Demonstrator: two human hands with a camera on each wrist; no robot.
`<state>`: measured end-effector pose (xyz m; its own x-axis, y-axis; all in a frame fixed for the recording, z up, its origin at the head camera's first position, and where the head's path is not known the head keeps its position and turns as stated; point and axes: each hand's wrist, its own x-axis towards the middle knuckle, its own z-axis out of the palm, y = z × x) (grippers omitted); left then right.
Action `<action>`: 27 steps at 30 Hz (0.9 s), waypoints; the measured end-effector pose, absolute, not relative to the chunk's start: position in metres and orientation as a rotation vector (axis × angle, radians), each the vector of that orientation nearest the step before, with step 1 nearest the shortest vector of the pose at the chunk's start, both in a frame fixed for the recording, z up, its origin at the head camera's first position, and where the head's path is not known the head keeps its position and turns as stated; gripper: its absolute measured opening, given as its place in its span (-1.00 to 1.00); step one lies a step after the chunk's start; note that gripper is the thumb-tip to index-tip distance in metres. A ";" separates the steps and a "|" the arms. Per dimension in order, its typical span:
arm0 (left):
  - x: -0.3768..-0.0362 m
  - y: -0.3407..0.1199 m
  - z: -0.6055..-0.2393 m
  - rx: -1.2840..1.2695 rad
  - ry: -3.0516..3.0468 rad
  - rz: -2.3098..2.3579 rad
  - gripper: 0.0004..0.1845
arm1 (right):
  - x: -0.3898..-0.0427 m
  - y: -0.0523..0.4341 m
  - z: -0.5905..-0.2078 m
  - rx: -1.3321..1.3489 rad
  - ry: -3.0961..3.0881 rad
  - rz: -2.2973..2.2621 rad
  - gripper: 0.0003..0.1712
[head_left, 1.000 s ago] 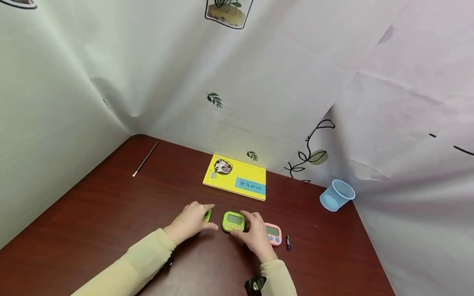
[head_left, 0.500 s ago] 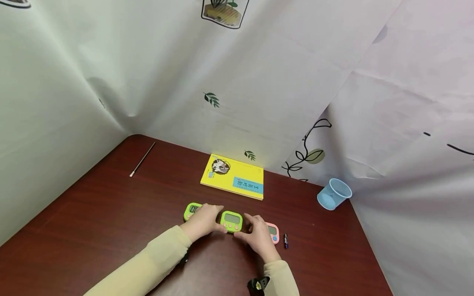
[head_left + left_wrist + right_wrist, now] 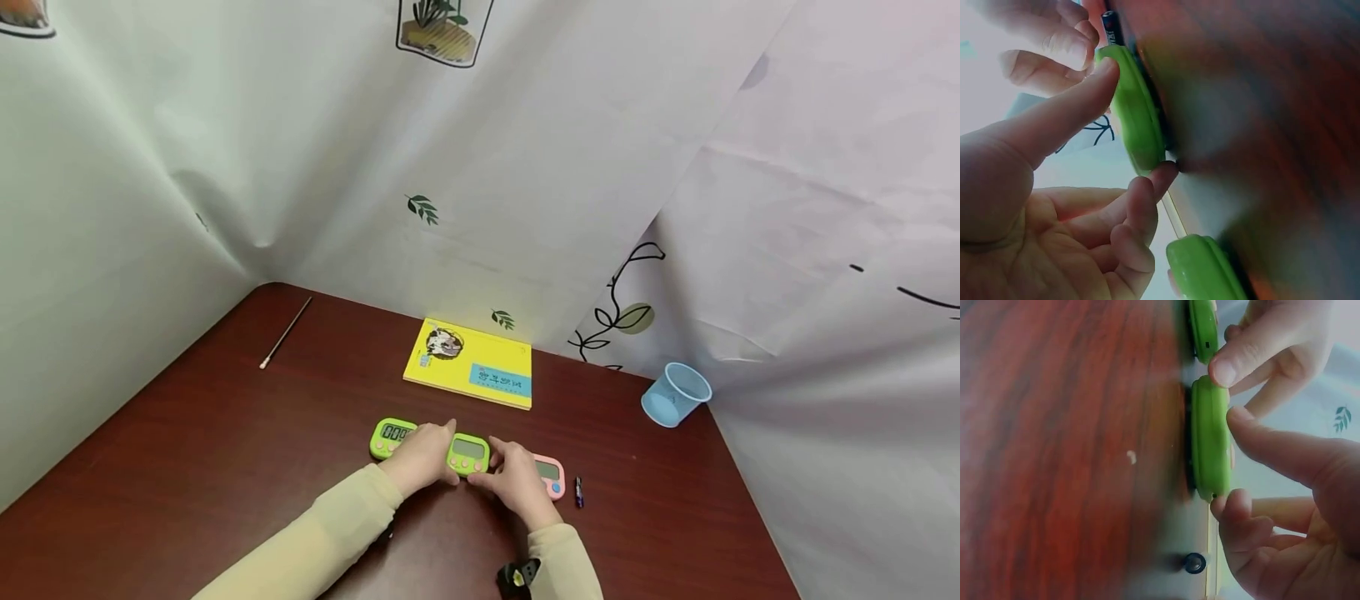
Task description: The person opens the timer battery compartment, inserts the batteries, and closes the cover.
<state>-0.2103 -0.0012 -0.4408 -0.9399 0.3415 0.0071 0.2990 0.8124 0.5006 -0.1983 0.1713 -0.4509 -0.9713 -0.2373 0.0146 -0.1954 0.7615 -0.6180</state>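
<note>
A green digital timer (image 3: 468, 455) with a blank screen and pink buttons lies between both hands. My left hand (image 3: 425, 457) holds its left side, thumb and finger at opposite edges, as the left wrist view shows on the timer's green side (image 3: 1135, 112). At the right side, my right hand (image 3: 519, 483) pinches the same timer's corners with curled fingers; its green rim (image 3: 1210, 440) faces the right wrist camera. Left of it sits a second green timer (image 3: 390, 437) with digits on its screen, partly hidden by my left hand. A pink timer (image 3: 551, 477) lies partly behind my right hand.
Right of the pink timer lies a small dark battery (image 3: 579, 492). A yellow book (image 3: 465, 367) lies near the back curtain. A blue mesh cup (image 3: 675, 396) stands at the right edge, and a thin white-tipped stick (image 3: 287, 333) lies back left.
My left hand has moved right from the second green timer, uncovering its screen, to the middle timer's left side. My right hand stays by that timer's right side.
</note>
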 end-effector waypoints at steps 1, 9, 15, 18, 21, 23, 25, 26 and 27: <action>-0.210 -0.001 -0.441 0.523 2.919 0.769 -0.06 | -0.198 0.171 -0.451 -0.356 2.891 -0.988 -0.21; -0.213 -0.001 -0.445 0.532 2.942 0.762 -0.15 | -0.198 0.168 -0.451 -0.413 2.903 -0.941 -0.50; -0.214 0.000 -0.447 0.546 2.956 0.746 -0.20 | -0.198 0.167 -0.451 -0.416 2.902 -0.964 -0.57; -0.213 0.002 -0.446 0.561 2.994 0.689 -0.34 | -0.198 0.167 -0.452 -0.386 2.887 -0.989 -0.55; -0.212 0.004 -0.446 0.566 3.016 0.674 -0.45 | -0.198 0.168 -0.452 -0.363 2.869 -1.021 -0.52; -0.212 0.003 -0.447 0.564 3.009 0.712 -0.47 | -0.197 0.168 -0.452 -0.353 2.853 -1.043 -0.49; -0.212 0.002 -0.448 0.557 2.984 0.773 -0.45 | -0.197 0.168 -0.452 -0.349 2.831 -1.083 -0.47; -0.212 0.001 -0.448 0.546 2.966 0.805 -0.44 | -0.196 0.168 -0.452 -0.341 2.816 -1.108 -0.45; -0.212 0.000 -0.448 0.537 2.948 0.846 -0.43 | -0.196 0.169 -0.453 -0.345 2.805 -1.136 -0.43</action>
